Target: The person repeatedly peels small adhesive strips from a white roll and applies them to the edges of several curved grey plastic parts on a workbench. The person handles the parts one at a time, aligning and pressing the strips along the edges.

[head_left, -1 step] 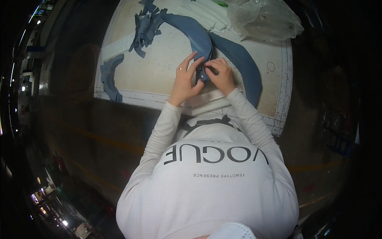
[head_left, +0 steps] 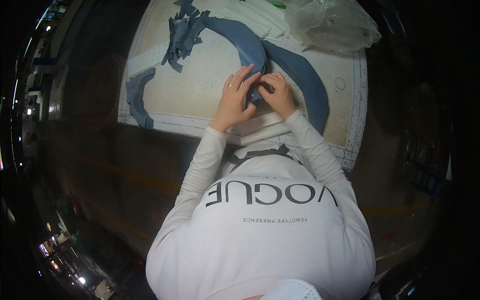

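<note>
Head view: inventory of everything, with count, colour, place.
Worktable: 1, pale, centre
Central curved cloth: layers unclear, blue, reaching the hands
Right curved cloth: layers unclear, blue, right of centre
Short curved cloth: layers unclear, blue, table's left
Scraps: uncountable, blue, upper left
Strips: several, white, top
Green item: 1, green, top edge
Bag: 1, translucent, upper right
Surroundings: too dark to itemise
Shirt: 1, white, bottom
Left hand: 1, bare, ringed, at central cloth
Right hand: 1, bare, same
</note>
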`<state>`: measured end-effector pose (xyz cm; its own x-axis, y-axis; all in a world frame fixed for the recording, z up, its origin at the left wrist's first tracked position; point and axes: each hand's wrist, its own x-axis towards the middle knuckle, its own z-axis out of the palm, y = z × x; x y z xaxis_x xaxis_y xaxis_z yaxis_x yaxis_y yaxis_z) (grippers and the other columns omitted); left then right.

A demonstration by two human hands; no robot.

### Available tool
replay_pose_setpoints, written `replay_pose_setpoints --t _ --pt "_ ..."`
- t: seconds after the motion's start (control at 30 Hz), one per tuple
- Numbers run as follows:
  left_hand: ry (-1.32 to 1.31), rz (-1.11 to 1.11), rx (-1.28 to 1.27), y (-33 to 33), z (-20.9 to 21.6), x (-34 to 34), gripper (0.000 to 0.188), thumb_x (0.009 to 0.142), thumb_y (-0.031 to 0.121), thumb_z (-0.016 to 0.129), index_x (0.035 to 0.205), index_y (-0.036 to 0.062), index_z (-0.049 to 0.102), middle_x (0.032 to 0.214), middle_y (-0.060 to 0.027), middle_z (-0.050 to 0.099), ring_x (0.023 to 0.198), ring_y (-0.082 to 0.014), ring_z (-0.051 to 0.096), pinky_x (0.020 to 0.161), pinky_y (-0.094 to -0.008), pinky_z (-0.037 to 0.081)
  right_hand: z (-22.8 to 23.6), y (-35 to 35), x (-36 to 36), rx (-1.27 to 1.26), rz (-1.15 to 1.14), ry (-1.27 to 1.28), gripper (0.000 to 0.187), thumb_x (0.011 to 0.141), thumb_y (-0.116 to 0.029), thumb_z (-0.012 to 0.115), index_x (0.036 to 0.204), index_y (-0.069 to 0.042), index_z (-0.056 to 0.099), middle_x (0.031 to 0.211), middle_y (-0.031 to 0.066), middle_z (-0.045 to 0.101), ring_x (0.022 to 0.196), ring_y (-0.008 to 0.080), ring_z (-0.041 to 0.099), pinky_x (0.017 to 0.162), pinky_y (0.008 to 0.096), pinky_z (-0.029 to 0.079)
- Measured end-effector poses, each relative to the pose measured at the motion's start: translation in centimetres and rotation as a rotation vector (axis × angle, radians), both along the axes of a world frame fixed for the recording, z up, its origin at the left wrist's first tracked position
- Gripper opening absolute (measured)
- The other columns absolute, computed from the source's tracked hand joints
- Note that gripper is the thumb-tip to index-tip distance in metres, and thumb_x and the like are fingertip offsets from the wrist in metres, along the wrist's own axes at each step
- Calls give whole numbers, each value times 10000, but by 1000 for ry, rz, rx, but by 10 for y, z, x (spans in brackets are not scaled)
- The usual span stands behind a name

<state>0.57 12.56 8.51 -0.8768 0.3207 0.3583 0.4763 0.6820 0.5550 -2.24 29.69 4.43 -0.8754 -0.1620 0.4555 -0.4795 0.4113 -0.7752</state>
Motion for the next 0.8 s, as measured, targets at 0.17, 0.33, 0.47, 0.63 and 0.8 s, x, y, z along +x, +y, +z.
replay_pose_setpoints --t 0.17,0.33,0.47,0.63,0.8 --pt "-139 -110 106 -6 -1 -22 637 655 -122 631 1256 87 616 1209 -110 658 1065 -285 665 850 -340 544 11 8 -1 -28 42 -95 143 753 -83 727 895 -66 718 884 53 703 894 258 612 786 356 500" --pt "-41 -92 374 -9 -10 -47 424 711 -146 603 1071 60 694 1010 -105 710 915 -265 700 787 -324 548 8 16 1 215 92 151 202 754 -102 758 953 -96 729 988 5 688 979 225 603 818 349 518" --pt "-21 -198 220 -18 -15 -52 283 735 -101 617 966 36 704 1016 -95 707 903 -254 700 787 -316 546 4 14 2 364 127 198 209 752 -117 750 959 -103 729 1055 2 669 1044 229 583 861 364 515" --pt "-24 -199 250 -19 -21 -48 216 739 -58 634 925 22 707 1025 -105 697 916 -257 695 797 -318 544 9 18 -5 422 173 256 236 752 -145 742 980 -87 718 1045 10 658 1017 221 585 860 355 495" --pt "-60 -181 315 -19 -18 -43 223 743 -27 653 953 40 691 1006 -108 680 908 -291 677 798 -343 541 6 14 -8 436 163 310 228 740 -158 751 953 -87 715 984 13 667 961 212 600 847 372 485"
